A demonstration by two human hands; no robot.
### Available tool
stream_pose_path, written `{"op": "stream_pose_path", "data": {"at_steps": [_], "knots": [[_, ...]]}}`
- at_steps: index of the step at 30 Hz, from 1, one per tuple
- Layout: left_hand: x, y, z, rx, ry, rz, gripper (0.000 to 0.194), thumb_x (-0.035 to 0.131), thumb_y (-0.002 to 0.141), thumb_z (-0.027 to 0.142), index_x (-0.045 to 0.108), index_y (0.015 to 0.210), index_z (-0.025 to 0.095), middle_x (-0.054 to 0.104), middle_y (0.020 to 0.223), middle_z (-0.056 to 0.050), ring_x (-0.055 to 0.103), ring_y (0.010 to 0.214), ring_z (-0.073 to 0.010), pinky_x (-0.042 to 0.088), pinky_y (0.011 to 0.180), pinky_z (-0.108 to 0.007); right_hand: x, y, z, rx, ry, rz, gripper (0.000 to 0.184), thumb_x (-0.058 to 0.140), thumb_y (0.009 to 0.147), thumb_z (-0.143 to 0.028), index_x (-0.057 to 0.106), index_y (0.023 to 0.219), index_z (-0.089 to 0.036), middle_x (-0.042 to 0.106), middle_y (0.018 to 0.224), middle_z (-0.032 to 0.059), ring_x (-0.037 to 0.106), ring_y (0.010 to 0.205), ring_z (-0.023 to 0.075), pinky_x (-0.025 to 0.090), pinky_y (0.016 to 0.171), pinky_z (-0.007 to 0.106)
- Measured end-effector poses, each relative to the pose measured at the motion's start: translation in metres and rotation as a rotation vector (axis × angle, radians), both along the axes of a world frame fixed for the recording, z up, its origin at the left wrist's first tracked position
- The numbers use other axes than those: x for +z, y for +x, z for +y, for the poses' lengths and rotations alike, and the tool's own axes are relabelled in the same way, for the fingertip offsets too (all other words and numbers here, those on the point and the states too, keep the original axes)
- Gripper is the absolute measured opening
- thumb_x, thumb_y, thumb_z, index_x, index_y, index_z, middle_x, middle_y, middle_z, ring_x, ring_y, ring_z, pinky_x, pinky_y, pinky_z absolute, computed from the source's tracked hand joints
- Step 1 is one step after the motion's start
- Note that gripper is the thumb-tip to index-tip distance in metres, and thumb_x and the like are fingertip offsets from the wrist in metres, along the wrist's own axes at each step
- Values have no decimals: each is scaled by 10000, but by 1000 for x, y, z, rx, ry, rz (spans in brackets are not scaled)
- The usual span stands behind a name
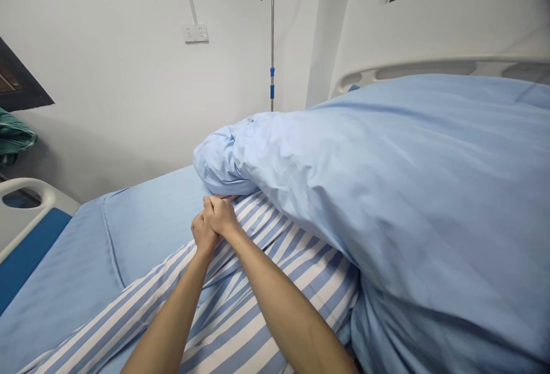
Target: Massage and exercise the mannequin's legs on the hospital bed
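1. While the left hand [204,233] and right hand [221,216] meet, fingers closed, on a blue-and-white striped cloth [258,305], whatever they grip cannot be made out.
2. Fingertips [226,196] at twelve o'clock disappear under a pale blue duvet [344,191] at two o'clock.
3. A bed rail [30,202] sits at nine o'clock; an IV pole [272,47] stands at one o'clock, its base hidden.
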State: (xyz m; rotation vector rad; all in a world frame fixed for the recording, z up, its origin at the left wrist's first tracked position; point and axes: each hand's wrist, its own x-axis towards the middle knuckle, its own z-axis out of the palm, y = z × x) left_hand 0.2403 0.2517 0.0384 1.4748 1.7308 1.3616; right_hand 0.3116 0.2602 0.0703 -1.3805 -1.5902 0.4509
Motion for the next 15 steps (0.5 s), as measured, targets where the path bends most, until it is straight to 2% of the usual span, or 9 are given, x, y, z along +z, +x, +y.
{"op": "stream_pose_path", "data": {"at_steps": [2, 6, 10, 12, 15], "knots": [[1, 1, 0, 0, 11, 40, 360, 359, 803, 412, 439, 529, 192, 456, 499, 34, 372, 525, -99, 269, 495, -232, 3, 8, -1, -8, 31, -119, 400, 308, 926, -373, 618, 762, -179, 654, 738, 61, 549, 721, 161, 339, 698, 245], [0, 4, 0, 61, 16, 109, 366, 327, 810, 352, 377, 484, 192, 379, 458, 40, 359, 519, -99, 253, 500, -236, -8, 18, 5, -34, -79, -148, 431, 283, 940, -349, 647, 797, -167, 684, 804, 83, 574, 764, 167, 330, 668, 239], [1, 9, 1, -41, 8, 7, 336, 375, 780, 365, 399, 495, 189, 411, 478, 42, 354, 526, -92, 269, 493, -229, -19, 19, 12, -40, -105, -111, 461, 269, 938, -368, 658, 803, -161, 689, 823, 108, 590, 748, 186, 336, 642, 255], [9, 16, 5, -61, 27, -102, 315, 392, 763, 360, 394, 498, 190, 398, 469, 47, 338, 513, -86, 281, 487, -225, -20, 20, 14, -37, -88, -49, 455, 274, 934, -370, 654, 797, -162, 688, 820, 106, 589, 741, 187, 344, 640, 255], [33, 33, 15, -29, 131, -212, 300, 404, 743, 332, 336, 484, 197, 337, 456, 59, 307, 487, -73, 282, 471, -215, -20, 23, 17, -17, -59, 100, 457, 266, 933, -366, 634, 747, -171, 674, 758, 75, 571, 705, 169, 362, 631, 242]]}}
